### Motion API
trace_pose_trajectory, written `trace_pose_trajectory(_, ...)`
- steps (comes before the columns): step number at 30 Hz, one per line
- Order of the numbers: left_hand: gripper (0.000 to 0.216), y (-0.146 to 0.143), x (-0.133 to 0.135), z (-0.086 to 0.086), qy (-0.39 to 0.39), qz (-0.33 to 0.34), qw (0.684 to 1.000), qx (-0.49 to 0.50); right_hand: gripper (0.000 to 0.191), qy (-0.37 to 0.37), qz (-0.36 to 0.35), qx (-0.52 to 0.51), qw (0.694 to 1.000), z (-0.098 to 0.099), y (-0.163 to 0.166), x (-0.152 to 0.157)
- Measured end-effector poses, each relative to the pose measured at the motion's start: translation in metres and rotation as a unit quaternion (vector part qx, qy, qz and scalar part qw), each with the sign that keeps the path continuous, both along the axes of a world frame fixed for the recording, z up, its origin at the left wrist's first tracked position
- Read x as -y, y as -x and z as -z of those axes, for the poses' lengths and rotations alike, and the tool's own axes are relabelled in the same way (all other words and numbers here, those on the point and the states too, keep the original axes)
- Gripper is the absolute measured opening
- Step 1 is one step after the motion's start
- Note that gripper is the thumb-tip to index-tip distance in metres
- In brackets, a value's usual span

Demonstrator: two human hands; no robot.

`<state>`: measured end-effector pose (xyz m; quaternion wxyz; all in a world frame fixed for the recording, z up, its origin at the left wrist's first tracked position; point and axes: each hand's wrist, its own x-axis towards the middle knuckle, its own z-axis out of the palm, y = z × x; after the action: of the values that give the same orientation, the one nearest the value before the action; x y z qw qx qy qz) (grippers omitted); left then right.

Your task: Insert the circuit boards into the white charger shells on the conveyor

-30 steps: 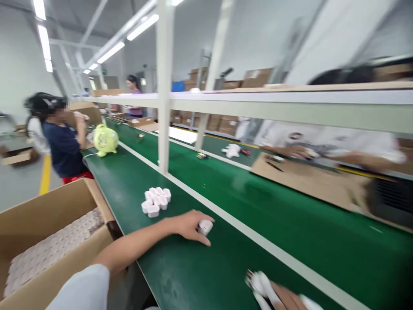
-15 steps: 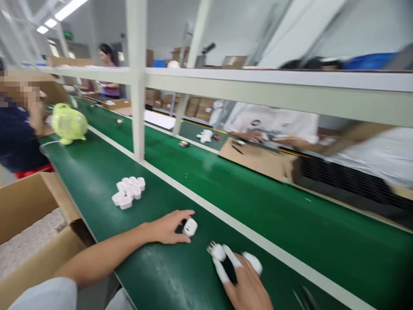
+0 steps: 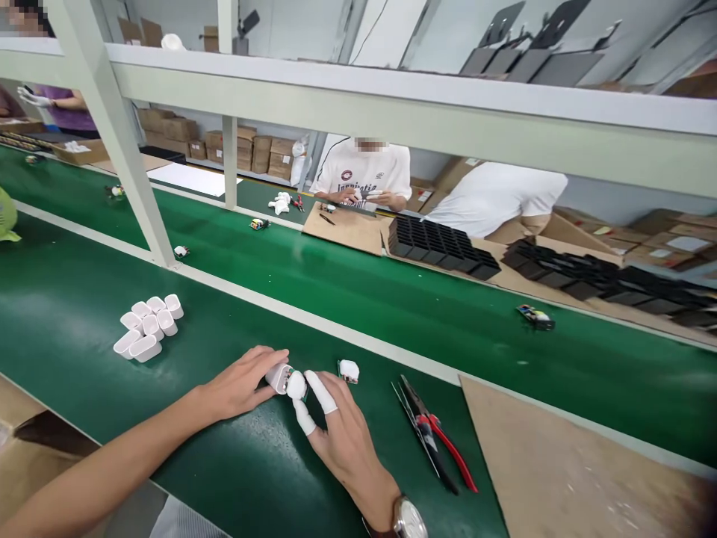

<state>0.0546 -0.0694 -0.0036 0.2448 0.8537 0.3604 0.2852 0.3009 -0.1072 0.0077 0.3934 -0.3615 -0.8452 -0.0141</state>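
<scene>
Green conveyor bench (image 3: 84,299), factory line. Left hand (image 3: 238,385) closed round a white shell (image 3: 278,376); right hand (image 3: 336,433), finger cots on, meets it at its open end. Judged mid-assembly: a cluster of shells (image 3: 146,326) waits untouched; one insert (image 3: 348,370) lies just beside.

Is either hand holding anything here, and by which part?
Left hand grips a small white plastic housing by its sides on the belt; right hand's cot-covered fingertips touch its open end.
</scene>
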Motion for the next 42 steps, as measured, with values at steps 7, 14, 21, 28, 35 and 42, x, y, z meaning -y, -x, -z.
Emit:
trace_pose_trajectory(7,0.066,-0.002,0.002,-0.001,-0.001,0.008,1.0,-0.007,0.079,0.016,0.012,0.046,0.999,-0.002,-0.001,0.003)
trace_pose_trajectory(14,0.061,-0.004,0.001,0.007,0.005,0.015,1.0,-0.026,0.073,-0.008,0.026,0.091,0.995,0.0,0.001,0.002)
trace_pose_trajectory(21,0.056,-0.007,0.003,0.006,0.019,0.017,0.999,-0.036,0.058,0.023,0.022,0.091,0.995,-0.002,-0.001,0.003)
trace_pose_trajectory(28,0.061,-0.007,0.007,0.01,0.145,0.004,0.989,-0.002,0.045,0.051,-0.069,-0.001,0.996,0.009,-0.002,0.0)
trace_pose_trajectory(35,0.065,-0.004,0.004,0.014,0.202,0.015,0.978,0.052,0.032,0.115,-0.057,-0.01,0.992,0.013,0.012,-0.009)
trace_pose_trajectory(42,0.08,-0.004,0.002,-0.001,0.224,0.051,0.973,0.015,0.038,0.088,-0.087,0.005,0.992,0.016,0.007,-0.011)
